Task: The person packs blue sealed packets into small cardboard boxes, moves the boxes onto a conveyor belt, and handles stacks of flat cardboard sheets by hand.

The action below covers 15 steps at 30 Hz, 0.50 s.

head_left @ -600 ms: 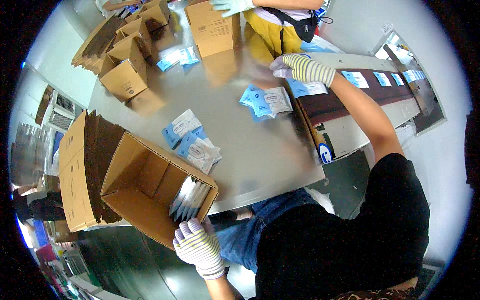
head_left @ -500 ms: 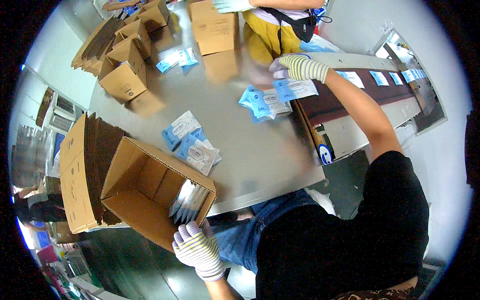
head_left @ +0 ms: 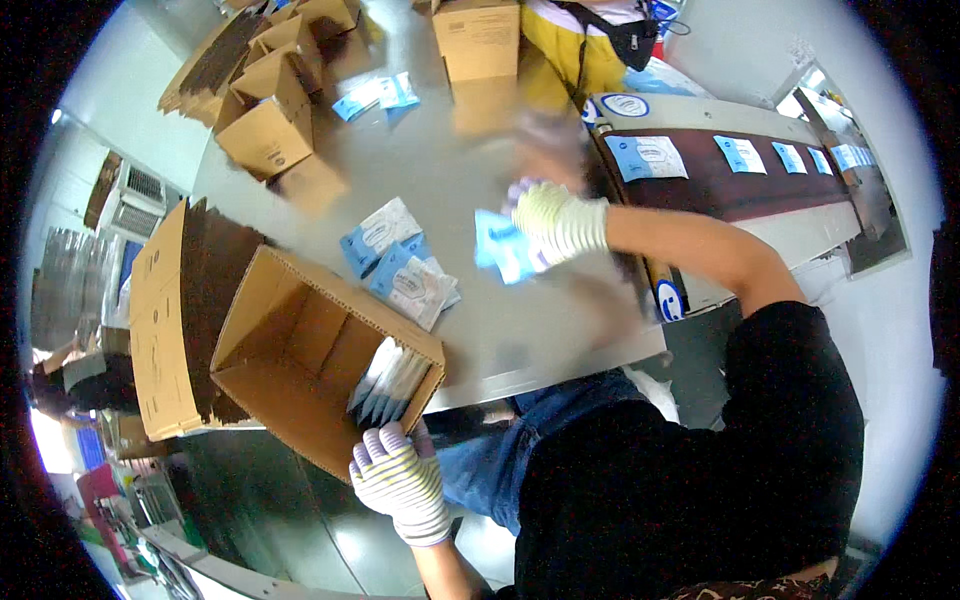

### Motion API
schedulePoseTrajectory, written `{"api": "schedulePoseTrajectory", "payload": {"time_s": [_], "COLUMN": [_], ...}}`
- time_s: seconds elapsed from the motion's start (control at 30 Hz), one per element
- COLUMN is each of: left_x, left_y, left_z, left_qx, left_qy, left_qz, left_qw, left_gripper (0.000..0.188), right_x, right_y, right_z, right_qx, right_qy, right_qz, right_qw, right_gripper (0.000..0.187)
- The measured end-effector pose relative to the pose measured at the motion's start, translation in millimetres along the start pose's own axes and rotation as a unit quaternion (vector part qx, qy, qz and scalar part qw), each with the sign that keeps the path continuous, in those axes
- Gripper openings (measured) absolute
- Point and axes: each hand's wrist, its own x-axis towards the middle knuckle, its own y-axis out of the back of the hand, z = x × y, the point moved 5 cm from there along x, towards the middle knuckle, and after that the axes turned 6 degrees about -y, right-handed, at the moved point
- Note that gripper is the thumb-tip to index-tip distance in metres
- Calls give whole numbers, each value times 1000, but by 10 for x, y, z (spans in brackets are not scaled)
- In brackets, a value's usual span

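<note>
My left hand, in a striped glove, grips the near rim of an open cardboard box. The box leans at the table's edge with its opening toward me. Several blue-and-white packets stand on edge in its right end. My right hand, in the same kind of glove, is closed on blue-and-white wipes packets above the table; how many it holds is hard to tell. Between the hands, a small pile of similar packets lies on the table behind the box.
At the right, a conveyor belt carries spaced packets. Flattened cartons are stacked left of the box. Open boxes, two packets and another carton sit farther back on the metal table. A co-worker in yellow trousers stands across.
My right hand has moved left and nearer from the belt's end, taking the packets piled there. Another packet has come up the belt. My left hand stays on the box.
</note>
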Motion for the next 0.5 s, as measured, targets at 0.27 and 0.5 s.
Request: {"api": "schedulePoseTrajectory", "payload": {"time_s": [0.27, 0.5], "left_x": [5, -38], "left_y": [15, 19], "left_z": [15, 60], "left_qx": [12, 38], "left_qy": [0, -12], "left_qz": [-20, -31], "left_qw": [1000, 999], "left_gripper": [26, 29], "right_x": [316, 980], "right_y": [-241, -248], "right_z": [-344, -1147], "right_qx": [447, 408], "right_qy": [16, -11], "right_qz": [-107, -15], "right_qw": [888, 913], "right_gripper": [59, 55]}}
